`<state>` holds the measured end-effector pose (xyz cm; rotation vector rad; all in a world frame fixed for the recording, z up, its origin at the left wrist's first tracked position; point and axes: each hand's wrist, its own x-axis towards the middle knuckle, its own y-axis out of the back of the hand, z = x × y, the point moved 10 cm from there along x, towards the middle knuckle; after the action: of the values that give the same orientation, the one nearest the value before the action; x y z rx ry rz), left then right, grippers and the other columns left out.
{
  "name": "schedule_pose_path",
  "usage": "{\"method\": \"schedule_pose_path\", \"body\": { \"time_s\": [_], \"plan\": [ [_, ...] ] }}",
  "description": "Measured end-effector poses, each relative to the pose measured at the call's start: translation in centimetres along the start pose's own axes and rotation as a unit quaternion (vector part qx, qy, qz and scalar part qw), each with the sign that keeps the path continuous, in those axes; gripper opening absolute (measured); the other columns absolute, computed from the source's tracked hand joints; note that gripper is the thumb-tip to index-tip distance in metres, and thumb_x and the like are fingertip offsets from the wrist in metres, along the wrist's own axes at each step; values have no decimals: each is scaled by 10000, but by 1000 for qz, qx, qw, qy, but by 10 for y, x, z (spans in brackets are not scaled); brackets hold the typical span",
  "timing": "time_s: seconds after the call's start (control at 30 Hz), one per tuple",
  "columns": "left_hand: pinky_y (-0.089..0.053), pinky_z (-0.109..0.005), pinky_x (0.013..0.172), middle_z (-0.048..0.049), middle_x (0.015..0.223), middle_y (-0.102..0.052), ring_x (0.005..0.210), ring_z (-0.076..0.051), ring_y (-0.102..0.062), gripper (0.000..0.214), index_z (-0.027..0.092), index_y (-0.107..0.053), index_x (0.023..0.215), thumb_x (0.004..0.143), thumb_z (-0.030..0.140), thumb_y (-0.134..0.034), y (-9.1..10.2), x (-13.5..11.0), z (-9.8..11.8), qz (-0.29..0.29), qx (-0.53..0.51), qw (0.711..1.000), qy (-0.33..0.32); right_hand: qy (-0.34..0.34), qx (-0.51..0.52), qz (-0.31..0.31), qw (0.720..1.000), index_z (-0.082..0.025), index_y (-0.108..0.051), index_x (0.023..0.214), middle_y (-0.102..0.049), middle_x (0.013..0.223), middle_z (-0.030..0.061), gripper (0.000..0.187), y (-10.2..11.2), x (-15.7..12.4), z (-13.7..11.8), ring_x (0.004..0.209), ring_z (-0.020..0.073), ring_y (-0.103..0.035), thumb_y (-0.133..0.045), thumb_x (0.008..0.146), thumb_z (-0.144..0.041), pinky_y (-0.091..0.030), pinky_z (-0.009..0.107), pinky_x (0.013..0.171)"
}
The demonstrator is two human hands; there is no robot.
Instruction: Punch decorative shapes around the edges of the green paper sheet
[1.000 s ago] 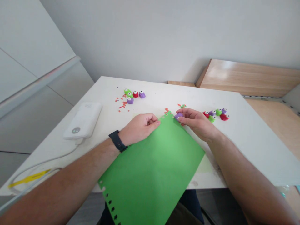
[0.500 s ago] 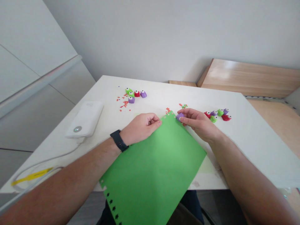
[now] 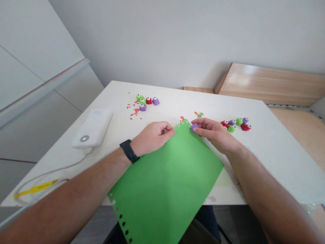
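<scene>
A green paper sheet (image 3: 165, 183) lies slanted over the front edge of the white table (image 3: 266, 149); punched holes run along its near left edge and its far corner. My left hand (image 3: 152, 137), with a black wristband, pinches the sheet's far left edge, fingers curled. My right hand (image 3: 215, 134) holds a small purple paper punch (image 3: 194, 127) against the sheet's far right edge near the corner. Tiny red and green paper bits (image 3: 182, 118) lie just beyond that corner.
Several small punches (image 3: 147, 101) sit at the table's back left among red confetti, and another group of punches (image 3: 236, 123) lies right of my right hand. A white power bank (image 3: 92, 128) with a cable rests at the left. Wooden boards (image 3: 274, 83) lean behind the table.
Both hands and the sheet stay almost still; only the view has shifted slightly.
</scene>
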<state>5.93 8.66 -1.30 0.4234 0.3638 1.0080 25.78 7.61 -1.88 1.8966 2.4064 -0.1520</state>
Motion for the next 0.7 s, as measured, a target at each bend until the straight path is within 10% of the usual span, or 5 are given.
{"method": "schedule_pose_path", "body": {
  "time_s": [0.7],
  "plan": [
    [-459, -291, 634, -28, 824, -711, 717, -178, -627, 381, 183, -689, 942, 975, 552, -599, -1, -1, 4, -5, -7, 1000, -2, -3, -14, -3, 1000, -223, -752, 1173, -732, 1100, 46, 390, -3, -1, 0, 972, 181, -638, -857, 846, -407, -477, 356, 934]
  ]
}}
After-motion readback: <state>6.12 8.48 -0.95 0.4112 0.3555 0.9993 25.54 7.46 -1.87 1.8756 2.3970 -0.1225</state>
